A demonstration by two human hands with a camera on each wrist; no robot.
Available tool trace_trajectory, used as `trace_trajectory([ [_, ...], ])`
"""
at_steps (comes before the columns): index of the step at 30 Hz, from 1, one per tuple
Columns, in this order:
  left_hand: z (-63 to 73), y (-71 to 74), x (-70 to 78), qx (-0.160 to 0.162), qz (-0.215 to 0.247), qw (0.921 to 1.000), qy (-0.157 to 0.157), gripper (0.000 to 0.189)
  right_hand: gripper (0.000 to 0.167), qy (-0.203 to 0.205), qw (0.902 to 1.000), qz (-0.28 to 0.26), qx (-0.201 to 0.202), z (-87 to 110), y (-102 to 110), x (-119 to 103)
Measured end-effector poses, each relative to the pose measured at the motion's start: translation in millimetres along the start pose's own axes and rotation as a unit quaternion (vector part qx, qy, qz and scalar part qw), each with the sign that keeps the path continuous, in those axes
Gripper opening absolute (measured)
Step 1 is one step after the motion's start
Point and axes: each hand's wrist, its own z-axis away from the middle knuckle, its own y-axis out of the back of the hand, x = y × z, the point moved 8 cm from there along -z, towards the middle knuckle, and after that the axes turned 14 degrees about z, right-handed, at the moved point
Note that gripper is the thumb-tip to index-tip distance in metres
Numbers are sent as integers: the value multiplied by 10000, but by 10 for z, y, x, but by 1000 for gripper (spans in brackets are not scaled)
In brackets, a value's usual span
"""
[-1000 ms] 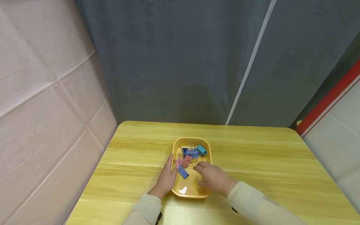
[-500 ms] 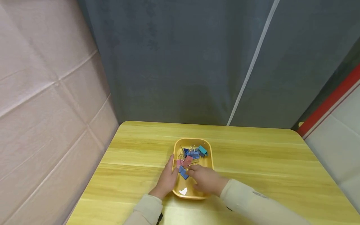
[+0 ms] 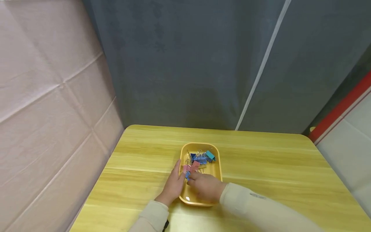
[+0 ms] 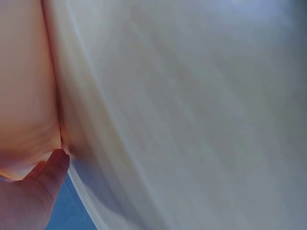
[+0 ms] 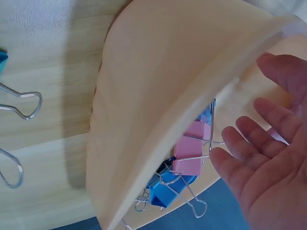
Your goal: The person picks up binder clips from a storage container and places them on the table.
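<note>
A yellow plastic tray (image 3: 199, 203) holding several binder clips lies on the table in the head view. Along its left side my left hand (image 3: 172, 185) grips the rim, fingers outside; the left wrist view shows digits (image 4: 53, 170) against the wall. Inside the tray, my right hand (image 3: 204, 186) reaches over a blue binder clip (image 3: 187, 175), covering part of it. The right wrist view shows this hand (image 5: 268, 163) with fingers relaxed and spread, no clip visibly held. Pink binder clips (image 3: 195, 165) lie just beyond; blue (image 3: 200, 160) and teal (image 3: 210, 155) ones sit at the far end.
The wooden table (image 3: 269, 161) extends around the tray. At the left of the right wrist view, wire clip handles (image 5: 26, 103) lie on the table. A dark curtain (image 3: 174, 64) hangs behind it, and a pale covered wall (image 3: 52, 129) stands at the left.
My right hand has moved left within the tray, from its right side to over the blue binder clip. The left hand stays on the rim. The view has shifted slightly.
</note>
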Motion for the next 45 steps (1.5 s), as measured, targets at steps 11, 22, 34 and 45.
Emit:
trace_trajectory([
  [11,5,-14,-1,-32,-114,9999,72,59,52,-36,9972,461,-592,-127,-183,-36],
  [22,23,-29,19,-90,-105,9999,49,60,47,-230,9933,652,-925,-215,-272,-60],
  [34,28,-12,34,-65,-99,9999,14,61,47,-317,9876,1079,-1094,-275,-311,-73],
  [45,7,-12,20,-34,-118,9999,-30,63,51,-501,9845,1096,-1274,-330,-314,-73],
])
